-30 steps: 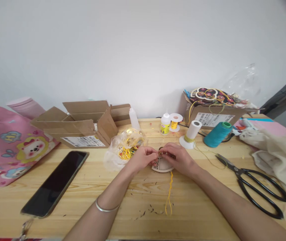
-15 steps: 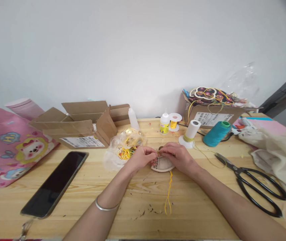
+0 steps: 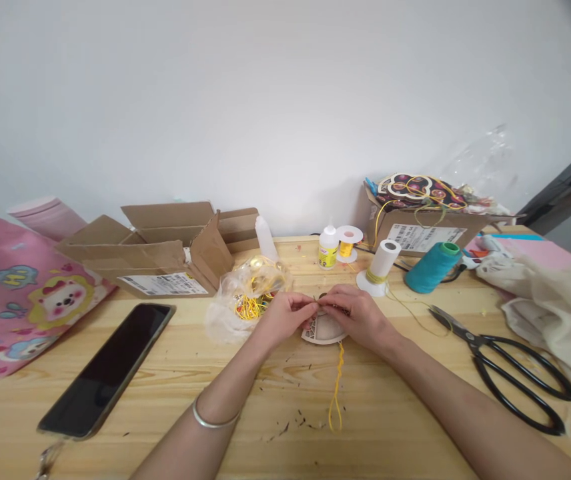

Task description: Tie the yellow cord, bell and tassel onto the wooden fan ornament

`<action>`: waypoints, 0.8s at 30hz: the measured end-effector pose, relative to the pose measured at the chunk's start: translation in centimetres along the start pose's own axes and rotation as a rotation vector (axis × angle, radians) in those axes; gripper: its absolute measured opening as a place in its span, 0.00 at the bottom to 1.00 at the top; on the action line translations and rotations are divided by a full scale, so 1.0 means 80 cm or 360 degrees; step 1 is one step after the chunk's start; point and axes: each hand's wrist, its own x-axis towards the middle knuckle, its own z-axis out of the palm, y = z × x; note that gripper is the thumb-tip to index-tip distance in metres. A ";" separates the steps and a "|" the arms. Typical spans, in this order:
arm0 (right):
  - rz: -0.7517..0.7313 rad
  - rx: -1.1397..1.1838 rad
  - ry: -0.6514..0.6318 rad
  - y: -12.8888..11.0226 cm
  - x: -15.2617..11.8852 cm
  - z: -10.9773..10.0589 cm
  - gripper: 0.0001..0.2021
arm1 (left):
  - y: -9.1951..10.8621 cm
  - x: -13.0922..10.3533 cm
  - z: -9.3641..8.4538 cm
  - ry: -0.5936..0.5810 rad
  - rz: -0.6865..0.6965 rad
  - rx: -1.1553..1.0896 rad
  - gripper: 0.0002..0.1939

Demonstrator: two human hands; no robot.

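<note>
Together, 2 hands (image 3: 288,315) (image 3: 359,312) at pale piece (image 3: 329,328).

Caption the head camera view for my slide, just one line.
Left hand and right hand close together at a pale, curved-edged piece, yellow cord lying on the wooden table.

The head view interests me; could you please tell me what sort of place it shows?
Probably a craft workspace: a wooden table holds a teal cone of thread and large black-handled scissors.
</note>
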 end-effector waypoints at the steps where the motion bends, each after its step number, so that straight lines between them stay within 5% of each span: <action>1: 0.0005 -0.0017 0.0002 0.000 0.000 0.000 0.08 | 0.001 0.000 0.000 0.0009 -0.0021 -0.0032 0.10; 14: 0.0472 0.0042 0.0062 -0.016 0.002 0.002 0.05 | 0.008 -0.005 0.001 -0.0154 0.0076 0.0081 0.11; 24: 0.0610 0.0554 0.0011 -0.004 -0.005 0.000 0.04 | 0.016 -0.009 -0.001 -0.0182 -0.0164 -0.0263 0.10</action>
